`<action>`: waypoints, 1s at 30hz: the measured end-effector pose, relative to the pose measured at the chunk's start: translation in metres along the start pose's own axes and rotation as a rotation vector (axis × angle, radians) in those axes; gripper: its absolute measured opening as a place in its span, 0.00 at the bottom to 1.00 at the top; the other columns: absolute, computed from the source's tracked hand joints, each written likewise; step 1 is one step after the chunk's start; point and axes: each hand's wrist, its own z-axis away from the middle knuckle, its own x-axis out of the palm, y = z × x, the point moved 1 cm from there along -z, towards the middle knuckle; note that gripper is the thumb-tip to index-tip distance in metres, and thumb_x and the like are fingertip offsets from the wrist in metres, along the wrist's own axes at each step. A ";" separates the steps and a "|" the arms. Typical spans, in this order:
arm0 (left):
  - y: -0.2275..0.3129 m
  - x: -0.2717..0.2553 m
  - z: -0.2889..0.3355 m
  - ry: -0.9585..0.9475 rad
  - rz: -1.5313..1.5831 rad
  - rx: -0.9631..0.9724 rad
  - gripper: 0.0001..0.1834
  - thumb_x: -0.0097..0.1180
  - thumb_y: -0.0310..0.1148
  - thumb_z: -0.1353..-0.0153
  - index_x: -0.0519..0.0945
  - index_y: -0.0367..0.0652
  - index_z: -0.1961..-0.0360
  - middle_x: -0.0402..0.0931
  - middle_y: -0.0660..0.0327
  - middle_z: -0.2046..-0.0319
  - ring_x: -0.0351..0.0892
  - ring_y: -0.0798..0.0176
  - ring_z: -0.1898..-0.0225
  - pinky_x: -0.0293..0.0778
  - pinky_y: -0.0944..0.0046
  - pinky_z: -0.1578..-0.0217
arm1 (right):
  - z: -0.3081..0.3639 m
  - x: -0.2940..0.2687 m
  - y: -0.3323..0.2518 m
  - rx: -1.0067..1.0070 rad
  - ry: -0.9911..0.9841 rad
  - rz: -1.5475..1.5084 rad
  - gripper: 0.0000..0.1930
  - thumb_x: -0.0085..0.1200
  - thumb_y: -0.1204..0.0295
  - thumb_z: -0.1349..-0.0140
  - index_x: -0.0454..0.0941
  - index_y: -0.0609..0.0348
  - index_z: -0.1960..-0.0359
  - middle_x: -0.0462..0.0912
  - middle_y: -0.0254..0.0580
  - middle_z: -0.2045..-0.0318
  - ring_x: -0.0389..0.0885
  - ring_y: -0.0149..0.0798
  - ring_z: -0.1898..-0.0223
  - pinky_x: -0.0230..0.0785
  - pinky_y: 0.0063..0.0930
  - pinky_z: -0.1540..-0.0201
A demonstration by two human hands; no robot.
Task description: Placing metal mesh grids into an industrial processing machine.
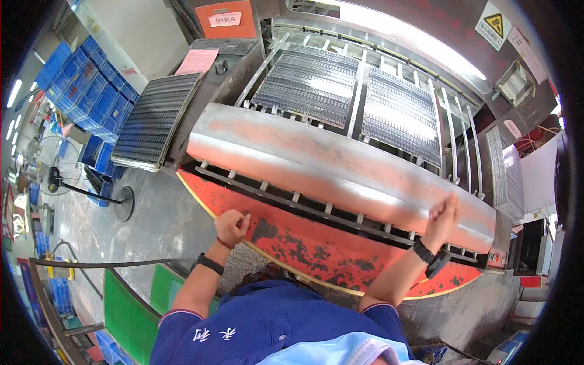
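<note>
My left hand [232,227] hangs loosely closed over the near edge of the red, worn platform [304,234], with nothing visible in it. To the right, my right hand [444,218] is raised edge-on in front of the long, worn metal front cover [340,167], fingers stretched upward; I cannot tell if it touches the cover. Nothing shows in that hand. Beyond the cover, two dark, finely patterned panels lie side by side on the machine's rails: a left panel [307,82] and a right panel [401,115]. Both are apart from my hands.
A stack of similar panels [161,115] stands left of the machine, near blue crates [91,91]. A floor fan [55,180] and a green seat [128,310] are at the left. Another panel stack [506,173] stands right. Slotted rails [459,137] run beside the right panel.
</note>
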 end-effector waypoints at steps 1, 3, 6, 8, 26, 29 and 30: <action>0.000 -0.004 0.005 -0.003 0.005 0.013 0.14 0.59 0.31 0.54 0.67 0.45 0.89 0.64 0.60 0.89 0.67 0.55 0.86 0.64 0.60 0.85 | -0.007 0.022 0.012 0.012 0.078 -0.010 0.07 0.50 0.67 0.40 0.73 0.58 0.68 0.72 0.29 0.80 0.64 0.23 0.85 0.55 0.15 0.87; 0.005 0.008 -0.010 0.033 0.019 0.018 0.14 0.59 0.31 0.55 0.67 0.46 0.89 0.64 0.60 0.89 0.67 0.55 0.86 0.63 0.59 0.85 | -0.046 0.072 0.030 0.026 0.049 -0.070 0.07 0.49 0.68 0.39 0.73 0.58 0.67 0.74 0.31 0.76 0.68 0.24 0.79 0.62 0.17 0.80; -0.009 0.000 -0.013 0.002 0.065 0.026 0.14 0.60 0.30 0.56 0.66 0.44 0.89 0.63 0.59 0.90 0.66 0.55 0.87 0.61 0.60 0.86 | -0.074 0.156 0.067 0.199 0.042 -0.072 0.08 0.49 0.68 0.40 0.73 0.60 0.65 0.74 0.32 0.73 0.71 0.27 0.75 0.67 0.18 0.74; -0.009 -0.002 -0.016 -0.010 0.071 0.027 0.14 0.60 0.29 0.56 0.66 0.45 0.90 0.63 0.59 0.90 0.66 0.55 0.87 0.62 0.60 0.86 | -0.098 0.184 0.106 0.303 -0.018 -0.004 0.11 0.51 0.66 0.41 0.72 0.60 0.61 0.74 0.35 0.71 0.74 0.30 0.69 0.68 0.21 0.69; -0.028 -0.003 -0.025 -0.126 0.177 0.122 0.16 0.61 0.30 0.59 0.64 0.48 0.90 0.59 0.63 0.89 0.64 0.61 0.87 0.61 0.63 0.86 | -0.215 0.241 0.286 0.356 0.090 1.175 0.20 0.62 0.61 0.54 0.77 0.69 0.71 0.76 0.43 0.74 0.74 0.38 0.71 0.65 0.29 0.70; -0.030 -0.005 -0.024 -0.134 0.145 0.120 0.16 0.60 0.30 0.59 0.63 0.48 0.90 0.59 0.63 0.89 0.64 0.61 0.87 0.60 0.63 0.86 | -0.195 0.273 0.252 0.485 0.066 1.156 0.23 0.61 0.60 0.54 0.76 0.71 0.64 0.78 0.48 0.64 0.77 0.42 0.63 0.69 0.30 0.65; -0.029 -0.004 -0.024 -0.135 0.144 0.123 0.16 0.60 0.30 0.58 0.63 0.48 0.90 0.59 0.63 0.90 0.63 0.60 0.87 0.60 0.63 0.86 | -0.193 0.275 0.244 0.597 0.049 1.034 0.25 0.60 0.60 0.54 0.75 0.70 0.61 0.77 0.49 0.59 0.76 0.43 0.59 0.71 0.32 0.62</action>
